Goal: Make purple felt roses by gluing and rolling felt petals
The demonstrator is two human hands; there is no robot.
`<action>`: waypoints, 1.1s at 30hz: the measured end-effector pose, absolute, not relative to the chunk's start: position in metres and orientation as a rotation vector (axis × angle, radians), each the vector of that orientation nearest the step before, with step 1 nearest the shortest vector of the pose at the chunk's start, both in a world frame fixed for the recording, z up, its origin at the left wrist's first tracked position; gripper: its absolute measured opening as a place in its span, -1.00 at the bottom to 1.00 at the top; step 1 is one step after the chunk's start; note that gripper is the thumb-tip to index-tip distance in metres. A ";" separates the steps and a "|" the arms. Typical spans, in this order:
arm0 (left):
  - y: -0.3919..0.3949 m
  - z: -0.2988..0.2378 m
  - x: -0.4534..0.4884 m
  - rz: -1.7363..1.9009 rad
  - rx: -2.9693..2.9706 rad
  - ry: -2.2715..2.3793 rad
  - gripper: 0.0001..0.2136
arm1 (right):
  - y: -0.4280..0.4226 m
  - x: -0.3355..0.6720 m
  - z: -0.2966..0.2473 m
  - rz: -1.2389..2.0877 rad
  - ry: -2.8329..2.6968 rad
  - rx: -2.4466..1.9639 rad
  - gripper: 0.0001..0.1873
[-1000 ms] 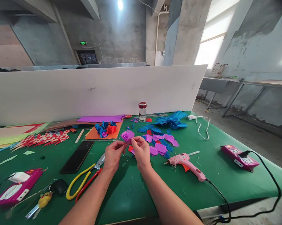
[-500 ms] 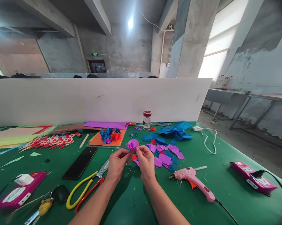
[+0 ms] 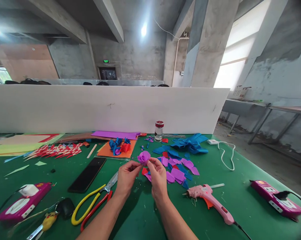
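A purple paper flower [image 3: 143,156] with curled, layered petals is held up above the green table. My left hand [image 3: 126,176] pinches its base from the left, thumb and forefinger closed. From the other side my right hand [image 3: 157,175] grips the same base, its thumb close below the petals. The fingers hide the flower's underside. Just behind and right of my right hand lie loose purple petals [image 3: 176,174] mixed with blue and red paper pieces. Scissors [image 3: 100,196] with yellow and red handles lie beside my left forearm.
A pink glue gun [image 3: 210,196] lies at right, its cord trailing forward. A phone [image 3: 87,175], keys [image 3: 49,220] and a magenta power strip [image 3: 25,201] are at left. Finished-looking paper flowers [image 3: 119,146] sit on orange paper. A red-lidded jar [image 3: 159,131] stands before the white partition [image 3: 110,110].
The view has shifted slightly, so the whole scene sits a little lower and further right. Both hands keep their hold on the flower, which is tipped a little differently.
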State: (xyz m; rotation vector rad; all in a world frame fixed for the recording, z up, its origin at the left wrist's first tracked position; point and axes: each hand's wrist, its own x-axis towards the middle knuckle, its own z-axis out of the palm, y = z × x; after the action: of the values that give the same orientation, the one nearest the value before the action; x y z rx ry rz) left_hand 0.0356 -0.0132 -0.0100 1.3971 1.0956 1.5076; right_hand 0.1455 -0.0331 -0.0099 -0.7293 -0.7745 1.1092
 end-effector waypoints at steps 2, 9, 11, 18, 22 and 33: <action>-0.014 -0.009 0.036 1.507 1.405 1.105 -0.82 | -0.033 0.145 -0.010 1.125 -0.781 -0.721 -0.71; -0.017 -0.007 0.039 1.541 1.363 1.105 -0.84 | -0.032 0.141 -0.014 1.094 -0.850 -0.718 -0.62; -0.017 -0.009 0.039 1.549 1.354 1.103 -0.85 | -0.032 0.140 -0.015 1.071 -0.881 -0.730 -0.60; -0.017 -0.012 0.039 1.547 1.394 1.122 -0.90 | -0.035 0.138 -0.015 1.043 -0.885 -0.731 -0.58; -0.018 -0.011 0.040 1.535 1.400 1.128 -0.89 | -0.035 0.138 -0.016 1.025 -0.896 -0.751 -0.57; -0.022 -0.006 0.044 1.455 1.428 1.093 -0.87 | -0.035 0.142 -0.016 0.951 -0.917 -0.803 -0.59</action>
State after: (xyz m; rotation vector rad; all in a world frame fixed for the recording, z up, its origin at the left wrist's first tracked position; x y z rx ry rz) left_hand 0.0444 -0.0216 -0.0060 1.4276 1.0934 1.4547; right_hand 0.1422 -0.0346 -0.0155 -0.8029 -0.9167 0.9508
